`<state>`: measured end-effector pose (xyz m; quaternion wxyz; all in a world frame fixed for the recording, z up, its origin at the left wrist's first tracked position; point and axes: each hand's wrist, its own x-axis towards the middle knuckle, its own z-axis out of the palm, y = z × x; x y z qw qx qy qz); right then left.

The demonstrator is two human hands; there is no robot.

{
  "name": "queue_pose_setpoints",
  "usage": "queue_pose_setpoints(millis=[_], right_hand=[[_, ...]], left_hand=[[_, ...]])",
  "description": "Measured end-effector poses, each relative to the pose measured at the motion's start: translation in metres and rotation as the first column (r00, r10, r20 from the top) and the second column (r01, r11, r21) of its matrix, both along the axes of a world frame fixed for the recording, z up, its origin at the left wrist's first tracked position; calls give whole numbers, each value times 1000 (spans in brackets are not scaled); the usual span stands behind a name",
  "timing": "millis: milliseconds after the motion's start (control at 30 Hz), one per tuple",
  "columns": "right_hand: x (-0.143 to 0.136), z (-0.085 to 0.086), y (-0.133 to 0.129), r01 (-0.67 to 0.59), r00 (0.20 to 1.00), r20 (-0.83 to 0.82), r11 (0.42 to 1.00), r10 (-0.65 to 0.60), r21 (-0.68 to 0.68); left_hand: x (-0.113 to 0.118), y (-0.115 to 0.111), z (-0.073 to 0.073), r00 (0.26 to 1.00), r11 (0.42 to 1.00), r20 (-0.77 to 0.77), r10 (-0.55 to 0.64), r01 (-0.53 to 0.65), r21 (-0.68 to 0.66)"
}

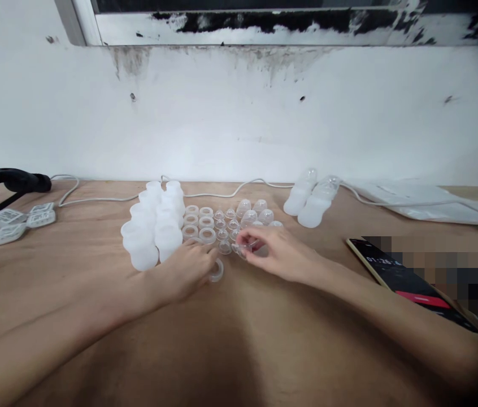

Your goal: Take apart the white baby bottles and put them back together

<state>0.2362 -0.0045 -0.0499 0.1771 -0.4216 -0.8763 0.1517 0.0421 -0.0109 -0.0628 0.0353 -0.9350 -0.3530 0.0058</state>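
My left hand [190, 264] gripped a translucent ring [221, 269] near rows of white bottles [140, 242] on the counter [290, 350] as my right hand [286, 254] pinched a clear nipple [242, 249].

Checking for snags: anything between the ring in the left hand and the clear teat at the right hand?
Nothing visible. Only bare tabletop shows between the ring in the left hand and the clear teat at the right hand. A standing teat sits close by, just beyond that gap.
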Motion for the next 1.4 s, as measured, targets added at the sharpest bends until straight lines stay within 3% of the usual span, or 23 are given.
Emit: queue_pose_setpoints(millis=[67, 133, 267, 567, 667, 767, 833, 867, 933, 1000, 1067, 1133, 1233, 1300, 1367, 1400], right_hand=[[3, 4, 1, 14, 972, 223, 969, -70, 246], [1, 1, 3, -31, 908, 395, 919, -138, 392], [-9, -14, 9, -82, 822, 533, 884, -201, 460], [-14, -29, 18, -23, 789, 543, 869, -288, 494], [-12, -22, 15, -12, 818, 496, 853, -292, 522], [-1, -3, 17, 52, 870, 373, 813, -322, 580], [15, 13, 27, 176, 873, 252, 752, -417, 635], [27, 20, 34, 273, 843, 181, 692, -506, 668], [53, 29, 51, 458, 725, 42, 526, -688, 717], [80, 32, 67, 596, 580, 6, 430, -815, 679], [101, 32, 76, 709, 483, 122, 469, -867, 526], [114, 34, 74, 759, 455, 232, 511, -860, 403], [115, 50, 50, 777, 432, 238, 493, -870, 392], [107, 65, 26, 756, 485, 177, 513, -856, 407], [92, 79, 2, 728, 600, 132, 607, -789, 319], [84, 83, -9, 691, 684, 98, 685, -723, 230]], left_hand=[[1, 2, -3, 997, 988, -72, 11, 1, 153], [3, 4, -6, 992, 960, -119, 36, -1, 278], [8, 7, -13, 983, 915, -154, 96, -26, 402], [9, 5, -13, 975, 914, -155, 160, -87, 395], [9, 4, -12, 970, 908, -182, 159, -72, 412], [11, 3, -11, 962, 916, -193, 196, -109, 387], [12, 4, -9, 962, 918, -178, 208, -129, 376], [13, 4, -9, 964, 917, -169, 206, -130, 377], [13, 3, -8, 969, 911, -152, 196, -123, 393], [13, 0, -7, 974, 908, -142, 175, -104, 405], [12, -4, -6, 982, 909, -119, 144, -83, 408], [9, -9, -3, 992, 914, -70, 108, -71, 400], [5, -17, 8, 996, 919, 78, 46, -73, 387], [7, -21, 18, 976, 922, 216, -7, -77, 379], [14, -22, 26, 933, 930, 355, -62, -75, 360], [18, -22, 29, 908, 938, 412, -79, -72, 339]])
